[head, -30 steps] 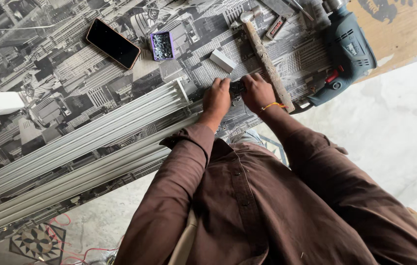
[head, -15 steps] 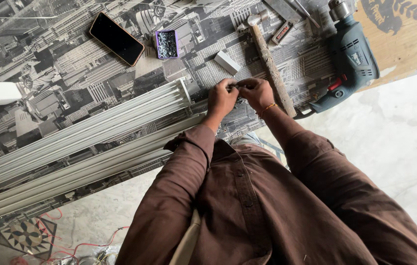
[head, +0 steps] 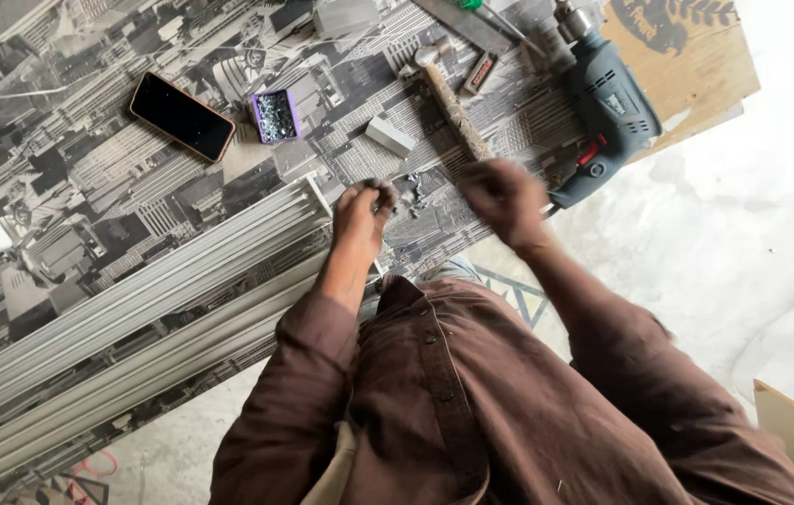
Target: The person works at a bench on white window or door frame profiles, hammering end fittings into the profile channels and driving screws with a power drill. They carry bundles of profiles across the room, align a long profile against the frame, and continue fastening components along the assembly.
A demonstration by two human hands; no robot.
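A: What is the biggest thing near the hands?

B: Long grey aluminium profiles (head: 135,309), lying on the table (head: 70,159) to the left of the left hand (head: 359,210). Their long axis runs from the lower left up to the right, with the cut ends just beside that hand. They look stiff, light and smooth, best gripped around the ribs near an end.

A: And the hands?

B: The left hand is pinched shut on something small and dark, probably a screw; it is too small to tell. The right hand (head: 504,196) is blurred, so I cannot tell its grip.

A: What else?

B: Beyond the right hand lie a blue drill (head: 607,112) and a hammer (head: 453,108). Beyond the left hand lie a phone (head: 182,117) and a small purple box of screws (head: 275,116).
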